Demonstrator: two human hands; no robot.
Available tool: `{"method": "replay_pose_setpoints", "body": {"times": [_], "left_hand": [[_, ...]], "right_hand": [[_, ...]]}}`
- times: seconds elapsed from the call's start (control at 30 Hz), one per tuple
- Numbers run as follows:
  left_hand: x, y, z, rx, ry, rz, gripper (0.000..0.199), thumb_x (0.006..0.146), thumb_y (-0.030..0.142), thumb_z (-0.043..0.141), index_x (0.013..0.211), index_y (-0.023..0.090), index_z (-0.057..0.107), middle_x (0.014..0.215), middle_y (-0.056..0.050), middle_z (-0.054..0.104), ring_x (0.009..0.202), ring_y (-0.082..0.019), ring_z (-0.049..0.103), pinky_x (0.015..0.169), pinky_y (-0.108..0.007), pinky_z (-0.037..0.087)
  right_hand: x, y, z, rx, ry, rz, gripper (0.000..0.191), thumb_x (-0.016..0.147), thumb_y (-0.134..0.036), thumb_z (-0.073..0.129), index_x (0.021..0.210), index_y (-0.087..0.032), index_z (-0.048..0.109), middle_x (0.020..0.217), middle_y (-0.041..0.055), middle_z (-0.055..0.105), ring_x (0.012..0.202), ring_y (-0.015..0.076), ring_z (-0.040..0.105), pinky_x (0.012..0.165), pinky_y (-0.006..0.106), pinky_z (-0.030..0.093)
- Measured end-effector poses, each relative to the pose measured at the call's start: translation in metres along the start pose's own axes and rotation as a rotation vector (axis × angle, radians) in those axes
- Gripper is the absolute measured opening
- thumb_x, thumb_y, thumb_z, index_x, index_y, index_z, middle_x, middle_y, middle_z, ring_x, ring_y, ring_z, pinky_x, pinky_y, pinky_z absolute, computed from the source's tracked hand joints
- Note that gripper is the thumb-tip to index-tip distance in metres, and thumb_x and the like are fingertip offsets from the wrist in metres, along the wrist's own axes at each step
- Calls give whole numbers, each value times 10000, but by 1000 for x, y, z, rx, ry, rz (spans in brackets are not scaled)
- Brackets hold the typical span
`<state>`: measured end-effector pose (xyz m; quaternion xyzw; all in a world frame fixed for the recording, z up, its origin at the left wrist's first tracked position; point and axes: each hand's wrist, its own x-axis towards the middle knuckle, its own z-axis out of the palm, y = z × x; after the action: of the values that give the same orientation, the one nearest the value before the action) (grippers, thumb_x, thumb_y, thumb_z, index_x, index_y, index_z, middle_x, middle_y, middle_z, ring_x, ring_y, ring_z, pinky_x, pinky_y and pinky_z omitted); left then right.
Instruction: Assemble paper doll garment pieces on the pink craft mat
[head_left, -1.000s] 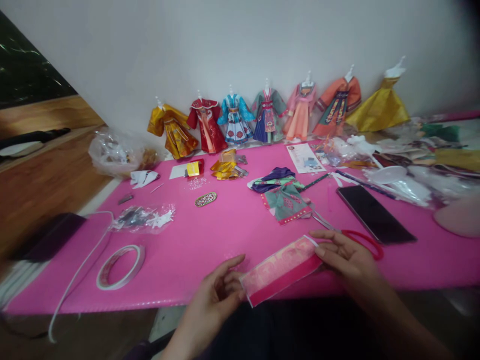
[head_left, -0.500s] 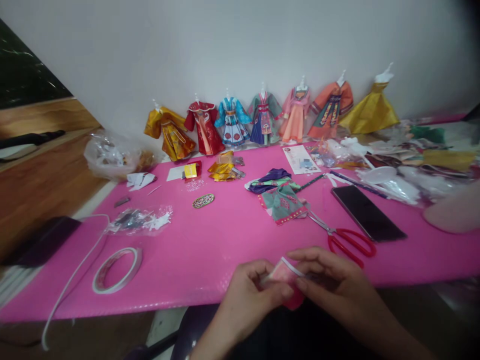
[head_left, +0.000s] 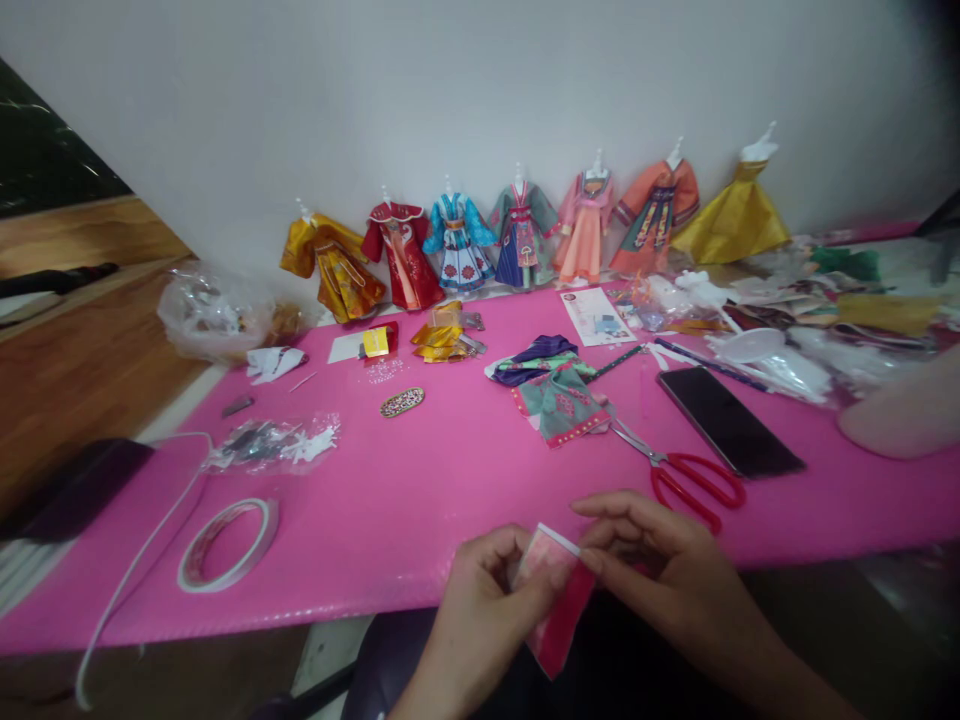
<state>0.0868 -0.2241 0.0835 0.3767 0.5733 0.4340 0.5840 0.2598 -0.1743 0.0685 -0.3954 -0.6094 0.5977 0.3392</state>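
Note:
A small piece of pink and red fabric (head_left: 559,620) is held up in front of the table's near edge, a narrow white strip running along its top. My left hand (head_left: 484,600) is closed on its left side, thumb across the front. At its upper right corner, my right hand (head_left: 660,560) pinches the edge between thumb and fingers. Just beyond the right hand lie red-handled scissors (head_left: 697,482), their blades reaching toward a grey-green patterned cloth (head_left: 559,400). A black phone (head_left: 731,422) rests to the right of the scissors.
Several small doll dresses, among them a blue one (head_left: 459,240), lean along the wall. On the pink table (head_left: 360,530) are a tape roll (head_left: 271,530), a bag of small parts (head_left: 277,440), an oval patterned piece (head_left: 403,402) and an instruction card (head_left: 596,317). Fabric scraps (head_left: 885,315) crowd the right.
The fabric has been turned and opened out, so more of its red lower part shows. My right fingers have shifted to its upper right corner. The view has moved slightly.

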Motion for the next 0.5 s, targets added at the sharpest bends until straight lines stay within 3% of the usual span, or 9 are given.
{"method": "replay_pose_setpoints", "body": {"times": [0.3, 0.5], "left_hand": [[1, 1, 4, -62, 27, 48, 319, 707, 374, 721, 570, 185, 503, 523, 87, 332, 500, -71, 254, 491, -204, 260], [-1, 1, 3, -79, 37, 39, 345, 705, 401, 770, 579, 166, 551, 519, 76, 385, 499, -68, 294, 492, -202, 265]], "right_hand": [[-1, -5, 0, 196, -31, 73, 253, 843, -322, 719, 1084, -258, 676, 731, -31, 721, 665, 129, 695, 633, 215, 572], [-2, -4, -2, 225, -24, 105, 300, 834, -399, 738, 1091, -253, 681, 721, -18, 709, 650, 148, 691, 641, 258, 596]]}}
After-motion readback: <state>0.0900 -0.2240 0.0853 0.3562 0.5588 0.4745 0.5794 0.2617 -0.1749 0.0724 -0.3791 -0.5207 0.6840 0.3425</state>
